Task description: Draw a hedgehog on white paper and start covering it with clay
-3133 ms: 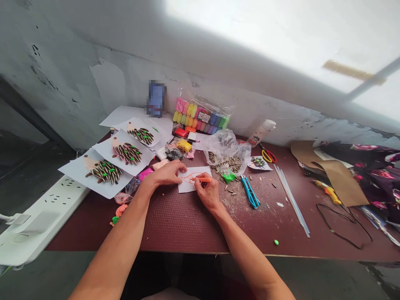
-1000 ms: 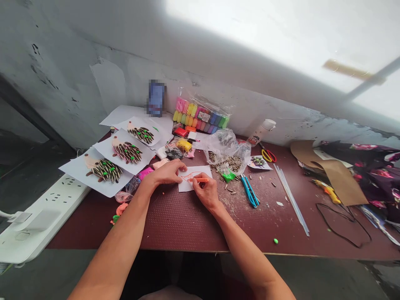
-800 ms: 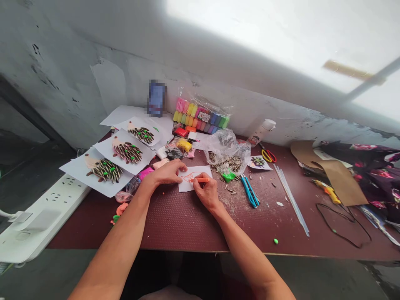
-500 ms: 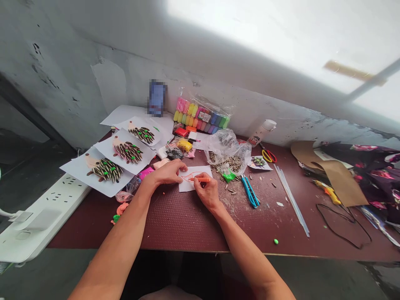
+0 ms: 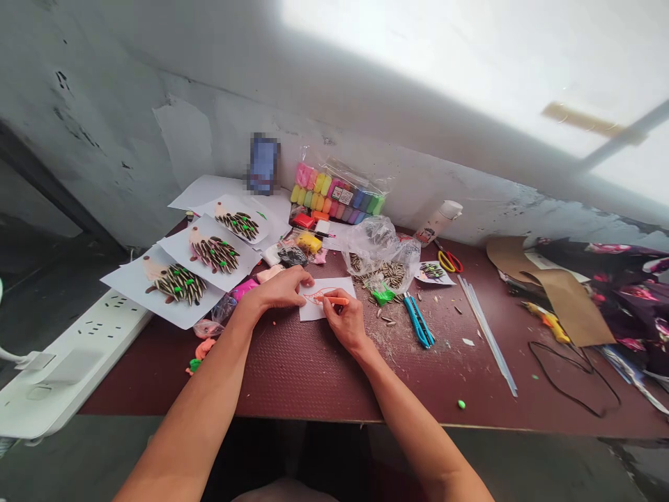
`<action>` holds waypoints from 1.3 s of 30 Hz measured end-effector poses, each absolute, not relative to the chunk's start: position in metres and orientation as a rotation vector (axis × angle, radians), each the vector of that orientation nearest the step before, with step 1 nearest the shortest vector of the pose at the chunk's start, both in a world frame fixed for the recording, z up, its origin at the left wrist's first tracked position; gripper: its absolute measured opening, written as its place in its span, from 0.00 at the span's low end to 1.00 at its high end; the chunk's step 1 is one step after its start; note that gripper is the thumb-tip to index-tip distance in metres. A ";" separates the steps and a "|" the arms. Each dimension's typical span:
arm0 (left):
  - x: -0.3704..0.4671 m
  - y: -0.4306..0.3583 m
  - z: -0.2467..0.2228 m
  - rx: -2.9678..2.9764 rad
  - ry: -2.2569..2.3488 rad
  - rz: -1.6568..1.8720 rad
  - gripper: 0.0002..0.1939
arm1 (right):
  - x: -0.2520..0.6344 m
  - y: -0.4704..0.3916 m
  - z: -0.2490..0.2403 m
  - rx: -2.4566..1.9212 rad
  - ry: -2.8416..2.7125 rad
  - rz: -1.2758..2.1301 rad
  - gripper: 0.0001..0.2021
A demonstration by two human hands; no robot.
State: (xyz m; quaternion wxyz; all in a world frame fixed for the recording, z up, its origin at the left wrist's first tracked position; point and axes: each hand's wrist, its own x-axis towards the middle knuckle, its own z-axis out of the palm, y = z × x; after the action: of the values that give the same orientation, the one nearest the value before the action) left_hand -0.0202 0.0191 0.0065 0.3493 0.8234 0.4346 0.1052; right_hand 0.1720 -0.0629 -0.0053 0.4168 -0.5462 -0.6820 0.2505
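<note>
A small white paper (image 5: 312, 313) lies on the dark red table, with an orange outline drawn on it. My right hand (image 5: 345, 318) is closed around an orange pen (image 5: 339, 301), its tip down at the drawing. At the paper's left edge rests my left hand (image 5: 286, 287), its fingers bent and thumb near the sheet; nothing shows in it. Sunflower seeds (image 5: 391, 273) lie in and around a clear plastic bag (image 5: 373, 240) just beyond the paper to the right.
Hedgehog pictures (image 5: 214, 254) made with seeds lie at left, beside a power strip (image 5: 99, 335). Behind is a pack of coloured clay (image 5: 339, 195). Rightward are a blue cutter (image 5: 418, 321), scissors (image 5: 449, 261), clear sticks (image 5: 488, 335) and a yellow glue gun (image 5: 550, 322).
My right hand and the orange pen have shifted very slightly left over the drawing. My left hand stays where it was.
</note>
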 end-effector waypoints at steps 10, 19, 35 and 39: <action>-0.021 0.019 0.005 2.142 1.115 0.292 0.23 | 0.173 -0.064 -0.005 -1.324 -1.722 0.640 0.09; -0.020 0.020 0.005 2.156 1.132 0.275 0.24 | 0.172 -0.061 -0.010 -1.261 -1.759 0.658 0.07; -0.019 0.019 0.004 2.138 1.133 0.296 0.23 | 0.172 -0.064 -0.006 -1.333 -1.703 0.620 0.08; -0.020 0.020 0.004 2.145 1.130 0.290 0.24 | 0.172 -0.064 -0.005 -1.345 -1.726 0.599 0.08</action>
State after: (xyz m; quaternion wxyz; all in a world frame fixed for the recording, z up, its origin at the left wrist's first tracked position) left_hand -0.0198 0.0196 0.0044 0.3430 0.8252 0.4347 0.1114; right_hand 0.1718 -0.0644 -0.0047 0.4225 -0.5374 -0.6895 0.2394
